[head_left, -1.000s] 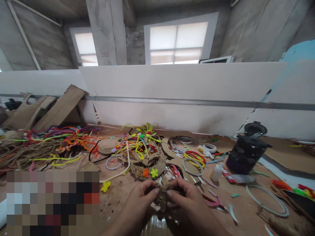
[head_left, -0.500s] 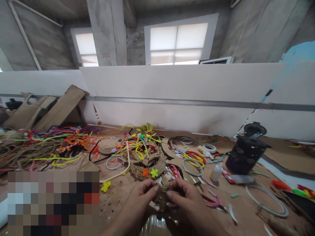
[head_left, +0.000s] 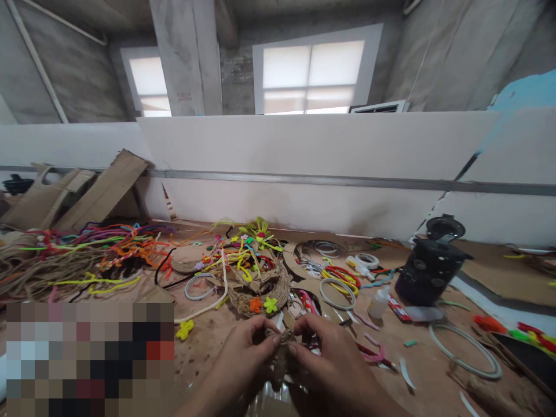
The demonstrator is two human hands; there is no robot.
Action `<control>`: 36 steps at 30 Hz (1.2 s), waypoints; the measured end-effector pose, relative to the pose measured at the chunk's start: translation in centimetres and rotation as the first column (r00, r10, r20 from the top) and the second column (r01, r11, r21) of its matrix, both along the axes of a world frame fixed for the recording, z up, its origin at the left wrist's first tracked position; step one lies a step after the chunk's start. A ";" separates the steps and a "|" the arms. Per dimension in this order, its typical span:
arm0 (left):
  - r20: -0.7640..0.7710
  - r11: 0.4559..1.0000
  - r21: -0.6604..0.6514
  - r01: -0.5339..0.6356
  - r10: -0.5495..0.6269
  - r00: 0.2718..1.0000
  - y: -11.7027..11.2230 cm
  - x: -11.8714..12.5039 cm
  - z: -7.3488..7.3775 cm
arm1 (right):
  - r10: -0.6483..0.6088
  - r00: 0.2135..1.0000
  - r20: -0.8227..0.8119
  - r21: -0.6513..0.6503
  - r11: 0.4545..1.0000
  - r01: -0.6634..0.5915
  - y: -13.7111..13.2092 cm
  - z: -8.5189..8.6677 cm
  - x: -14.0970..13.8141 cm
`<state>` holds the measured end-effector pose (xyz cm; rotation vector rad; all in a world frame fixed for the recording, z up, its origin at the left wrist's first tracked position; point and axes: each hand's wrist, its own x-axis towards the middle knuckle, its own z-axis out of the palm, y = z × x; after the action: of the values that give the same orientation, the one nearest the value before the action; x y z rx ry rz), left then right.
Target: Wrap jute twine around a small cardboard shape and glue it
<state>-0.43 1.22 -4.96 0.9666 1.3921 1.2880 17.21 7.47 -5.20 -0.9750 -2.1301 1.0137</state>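
Low in the middle, a small bundle of brown jute twine [head_left: 283, 337] is held up between both hands. My left hand [head_left: 247, 353] pinches its left side between thumb and fingertips. From the right, my right hand [head_left: 325, 354] grips the same twine with thumb and index finger. Part of the twine hangs below the fingertips in shadow, and its exact shape is hard to make out. Just beyond the hands lies a twine-wrapped ring [head_left: 284, 289] bearing an orange flower [head_left: 255, 304] and a yellow-green flower [head_left: 270, 305] of fuzzy stems.
Tangled twine and coloured fuzzy stems [head_left: 108, 249] cover the left side. To the right are a glue bottle [head_left: 379, 303], a black lidded container [head_left: 430, 272], pale hoops [head_left: 337, 294] and scissors [head_left: 319, 267]. Cardboard pieces [head_left: 102, 191] lean against a white partition [head_left: 304, 150].
Both hands stay on the twine, with the fingers shifting slightly and the twine's top edge now turned differently. The whole view has moved a little, so the table things appear slightly further left.
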 end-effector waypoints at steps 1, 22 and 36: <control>-0.019 1.000 0.013 -0.012 0.012 1.000 0.0 0.0 -0.1 | -0.009 0.998 0.065 0.110 0.994 0.002 -0.1 0.3 0.2; -0.217 0.993 -0.061 0.102 -0.113 0.970 -0.9 0.5 1.1 | 0.032 0.999 0.039 0.138 0.990 -0.037 -0.8 0.4 0.0; -0.035 0.999 -0.034 -0.040 0.039 0.999 -0.6 1.1 0.1 | 0.025 0.995 -0.092 0.050 0.999 -0.021 -0.7 0.5 -0.1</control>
<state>0.67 0.66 -4.89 0.9460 1.4620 1.2774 17.07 6.77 -4.69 -0.8656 -2.0839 0.9943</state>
